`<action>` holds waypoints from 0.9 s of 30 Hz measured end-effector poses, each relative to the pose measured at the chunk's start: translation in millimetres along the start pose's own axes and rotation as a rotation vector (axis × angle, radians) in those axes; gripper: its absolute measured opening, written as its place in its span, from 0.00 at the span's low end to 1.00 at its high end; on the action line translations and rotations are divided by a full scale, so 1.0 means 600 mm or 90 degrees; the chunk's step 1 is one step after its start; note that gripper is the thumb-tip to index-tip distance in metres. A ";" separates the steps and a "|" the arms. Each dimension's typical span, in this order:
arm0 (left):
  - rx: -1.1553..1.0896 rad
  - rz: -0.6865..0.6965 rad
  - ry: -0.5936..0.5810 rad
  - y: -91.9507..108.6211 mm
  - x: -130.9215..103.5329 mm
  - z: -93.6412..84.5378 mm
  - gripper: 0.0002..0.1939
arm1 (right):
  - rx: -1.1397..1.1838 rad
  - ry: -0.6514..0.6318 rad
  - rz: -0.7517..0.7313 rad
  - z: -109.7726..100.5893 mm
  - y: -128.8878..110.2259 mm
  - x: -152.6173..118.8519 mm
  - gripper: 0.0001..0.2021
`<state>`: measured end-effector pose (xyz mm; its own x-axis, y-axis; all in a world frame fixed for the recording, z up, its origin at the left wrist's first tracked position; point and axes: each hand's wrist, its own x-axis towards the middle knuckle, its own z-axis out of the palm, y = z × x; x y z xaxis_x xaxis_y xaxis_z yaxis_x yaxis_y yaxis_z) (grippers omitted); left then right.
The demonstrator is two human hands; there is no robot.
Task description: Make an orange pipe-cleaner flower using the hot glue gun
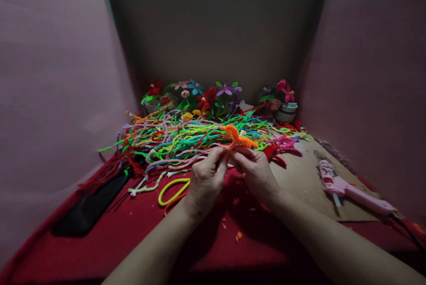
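An orange pipe-cleaner flower (234,136) with a pale centre is held up above the table's front half. My left hand (208,178) is closed, its thumb and forefinger pinching the flower's base. From the other side my right hand (256,172) pinches the same base, fingertips close to the left ones. The stem end is hidden behind the fingers. Just behind the hands spreads a heap of multicoloured pipe cleaners (179,136). A red pipe-cleaner flower (274,154) and a pink one (286,143) lie beyond my right hand.
A pink glue gun (353,189) rests on a cardboard sheet (299,183) at right. Left lies a black case-like object (89,207); a yellow loop (171,184) is beside my left wrist. Finished flowers (206,96) and a lidded jar (286,112) stand behind. Orange scraps dot the red cloth (213,249).
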<state>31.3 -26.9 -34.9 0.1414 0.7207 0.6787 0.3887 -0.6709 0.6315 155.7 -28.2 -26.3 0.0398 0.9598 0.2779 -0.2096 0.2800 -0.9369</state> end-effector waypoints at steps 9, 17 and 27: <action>-0.327 -0.271 0.004 0.018 0.008 0.000 0.06 | 0.125 -0.056 0.041 0.002 0.012 0.004 0.06; -0.163 -0.193 -0.043 0.010 0.005 0.002 0.05 | 0.169 0.002 0.039 0.002 0.024 0.007 0.04; 0.118 0.017 -0.016 0.006 0.003 -0.004 0.06 | 0.048 -0.017 0.014 0.003 0.004 0.000 0.05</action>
<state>30.7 -28.6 -30.5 0.1754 0.7092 0.6828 0.5458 -0.6472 0.5321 153.4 -27.6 -28.4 0.0091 0.9645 0.2638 -0.2836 0.2554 -0.9243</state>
